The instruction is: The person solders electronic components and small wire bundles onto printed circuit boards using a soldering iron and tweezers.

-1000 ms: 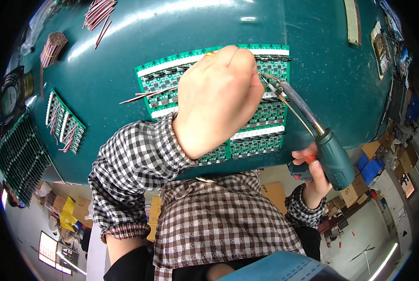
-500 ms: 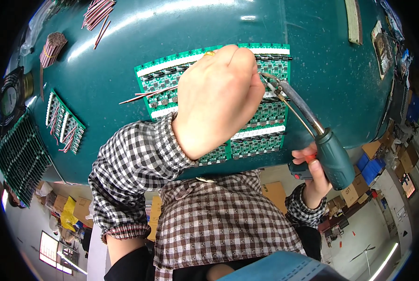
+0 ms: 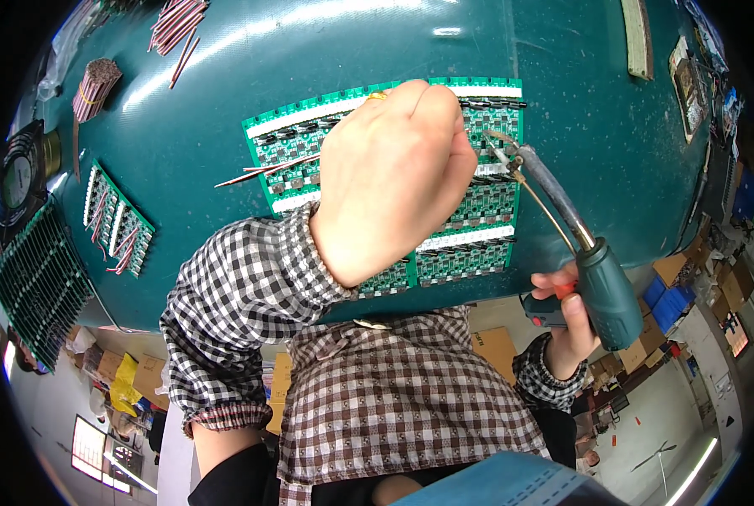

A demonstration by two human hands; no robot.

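My left hand (image 3: 394,181) is closed over a green panel of circuit boards (image 3: 470,253) with white strips and rows of black parts. A few thin red and white wires (image 3: 259,172) stick out from its left side; its fingertips are hidden beneath the hand. My right hand (image 3: 573,327) grips a dark green soldering gun (image 3: 609,295) with a red trigger and a thin feed tube. The gun's tip (image 3: 493,142) is over the panel's upper right part, a little to the right of my left hand. Whether the tip touches the boards I cannot tell.
On the green mat, a smaller board piece with wires (image 3: 117,221) lies left. Bundled wires (image 3: 97,88) and loose wires (image 3: 175,29) lie at the far left. A stack of boards (image 3: 41,278) and a black coil (image 3: 18,177) stand at the left edge. A strip (image 3: 637,38) lies far right.
The soldering gun and my right hand have shifted slightly right and down, so the tip is farther from my left hand. My left hand has stayed in place.
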